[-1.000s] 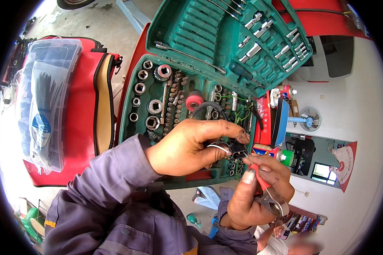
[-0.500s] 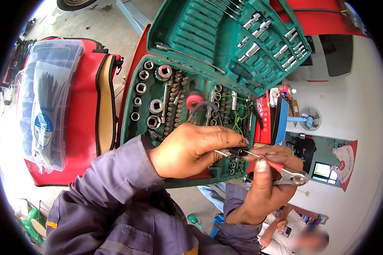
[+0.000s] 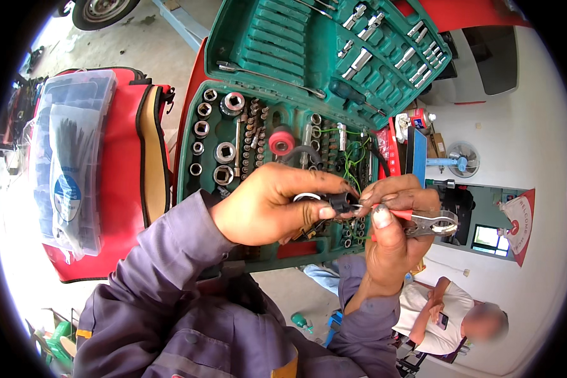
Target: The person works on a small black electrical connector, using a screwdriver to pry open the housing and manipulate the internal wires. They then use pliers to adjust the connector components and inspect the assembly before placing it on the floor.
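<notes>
My left hand [image 3: 264, 205] pinches a small black plug connector [image 3: 343, 203] between thumb and fingers. A white wire [image 3: 307, 196] loops beside that thumb. At the connector's right end, my right hand [image 3: 400, 220] grips a crocodile clip [image 3: 438, 223] with a red sleeve, its metal jaws pointing right. A short, thin metal pin [image 3: 359, 206] shows between the right fingertips and the connector; whether it goes inside is unclear. Below both hands lies an open green socket set case [image 3: 271, 262]. Inside are sockets [image 3: 225, 152], green wires [image 3: 354, 165] and a round red piece [image 3: 281, 142] with a black lead.
The case lid [image 3: 268, 44] stands open at the far side, holding extensions and joints. To the left, a clear plastic organizer [image 3: 94, 151] rests on a red padded cover [image 3: 129, 189]. A seated person [image 3: 441, 315] holds a phone at the lower right. A fan [image 3: 463, 160] stands beyond.
The whole view has shifted slightly. Both hands have risen a little, and the connector has turned. Less of the thin pin shows between the right fingers and the connector.
</notes>
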Tool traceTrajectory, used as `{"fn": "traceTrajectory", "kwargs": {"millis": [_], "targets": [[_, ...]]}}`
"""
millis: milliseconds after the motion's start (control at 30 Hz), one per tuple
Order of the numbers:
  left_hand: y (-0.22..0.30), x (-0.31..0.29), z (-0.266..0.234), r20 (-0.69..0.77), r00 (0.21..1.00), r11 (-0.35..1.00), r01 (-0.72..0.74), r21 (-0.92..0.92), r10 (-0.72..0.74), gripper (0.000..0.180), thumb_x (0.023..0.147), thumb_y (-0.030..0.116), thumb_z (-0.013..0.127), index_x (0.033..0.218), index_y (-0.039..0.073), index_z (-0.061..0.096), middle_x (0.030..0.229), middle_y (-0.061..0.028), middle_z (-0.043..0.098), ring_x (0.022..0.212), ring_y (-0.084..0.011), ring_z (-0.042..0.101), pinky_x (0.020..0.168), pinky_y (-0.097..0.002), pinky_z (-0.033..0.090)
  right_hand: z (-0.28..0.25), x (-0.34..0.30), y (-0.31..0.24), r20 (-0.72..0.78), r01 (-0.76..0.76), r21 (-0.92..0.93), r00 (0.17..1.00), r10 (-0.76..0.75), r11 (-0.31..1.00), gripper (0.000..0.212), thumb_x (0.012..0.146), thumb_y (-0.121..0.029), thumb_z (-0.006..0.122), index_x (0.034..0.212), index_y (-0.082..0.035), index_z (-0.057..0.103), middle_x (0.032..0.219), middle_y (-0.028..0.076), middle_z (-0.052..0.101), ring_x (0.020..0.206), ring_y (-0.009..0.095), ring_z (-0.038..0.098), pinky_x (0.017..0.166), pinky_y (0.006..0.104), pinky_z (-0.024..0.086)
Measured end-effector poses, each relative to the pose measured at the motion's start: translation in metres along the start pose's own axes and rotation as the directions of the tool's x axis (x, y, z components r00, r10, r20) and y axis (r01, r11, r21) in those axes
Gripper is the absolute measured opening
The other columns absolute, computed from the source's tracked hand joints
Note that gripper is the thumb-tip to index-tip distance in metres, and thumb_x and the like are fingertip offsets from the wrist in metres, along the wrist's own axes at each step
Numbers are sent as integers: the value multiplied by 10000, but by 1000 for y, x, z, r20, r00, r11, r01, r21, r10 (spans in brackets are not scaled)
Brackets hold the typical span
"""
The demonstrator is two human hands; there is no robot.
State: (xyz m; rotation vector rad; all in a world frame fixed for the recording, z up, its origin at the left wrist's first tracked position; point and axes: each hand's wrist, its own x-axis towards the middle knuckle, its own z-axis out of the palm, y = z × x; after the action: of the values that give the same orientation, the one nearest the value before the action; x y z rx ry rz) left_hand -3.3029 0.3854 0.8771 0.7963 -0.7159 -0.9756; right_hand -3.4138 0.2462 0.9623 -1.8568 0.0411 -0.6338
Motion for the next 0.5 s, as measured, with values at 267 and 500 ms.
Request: {"fn": "traceTrajectory", "kwargs": {"millis": [267, 500], "targets": [[2, 14, 0, -78, 997, 977, -4, -214, -13, 311, 1016, 187, 574, 1264, 54, 441, 841, -77, 679, 456, -41, 461, 407, -188, 336, -5, 23, 10, -78, -269, 97, 958, 277, 958, 297, 858, -25, 734, 1069, -25, 525, 1049, 167, 665, 868, 212, 669, 770, 333, 560], [5, 21, 3, -101, 995, 971, -32, -238, 8, 257, 1028, 174, 549, 1172, 12, 409, 948, -103, 663, 508, -103, 550, 462, -237, 453, -12, 22, 27, -200, -256, 267, 928, 313, 929, 313, 852, -5, 728, 1088, -34, 525, 1025, 126, 663, 907, 193, 652, 824, 343, 544]]}}
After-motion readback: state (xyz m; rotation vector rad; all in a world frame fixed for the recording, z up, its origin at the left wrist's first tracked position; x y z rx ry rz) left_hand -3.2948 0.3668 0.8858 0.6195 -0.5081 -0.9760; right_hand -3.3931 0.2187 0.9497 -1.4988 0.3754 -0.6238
